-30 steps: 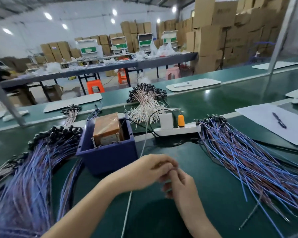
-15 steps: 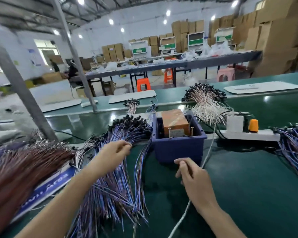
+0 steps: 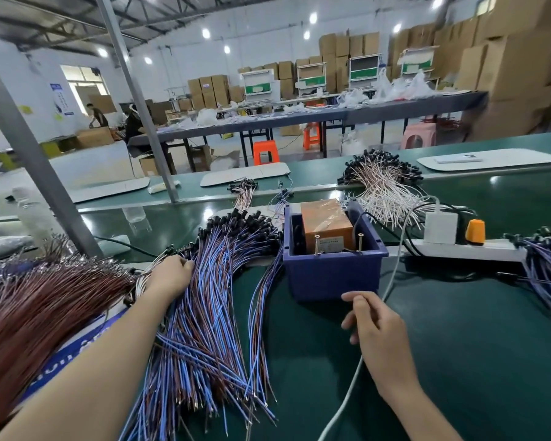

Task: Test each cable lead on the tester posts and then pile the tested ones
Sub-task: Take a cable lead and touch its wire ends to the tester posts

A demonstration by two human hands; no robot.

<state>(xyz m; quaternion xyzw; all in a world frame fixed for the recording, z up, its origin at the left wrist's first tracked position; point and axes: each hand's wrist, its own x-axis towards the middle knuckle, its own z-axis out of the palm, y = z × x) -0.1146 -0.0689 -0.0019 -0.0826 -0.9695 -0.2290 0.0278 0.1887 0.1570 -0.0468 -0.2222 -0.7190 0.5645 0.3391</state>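
The tester is an orange box inside a blue bin, with two metal posts standing at its front. A big pile of blue and brown cable leads with black connector ends fans out left of the bin. My left hand reaches into that pile's left edge, fingers curled round leads near the connector ends. My right hand rests on the green mat just in front of the bin, fingers loosely curled, with nothing visible in it. A white cord runs under it.
A second pile of blue leads lies at the right edge. White-pink leads sit behind the bin, and brown leads lie at far left. A power strip carries a white charger. A grey post rises at left.
The hands were together in front of the bin; my left hand has moved left into the blue lead pile and slid to its left edge. The view has turned left. My right hand stayed by the bin.
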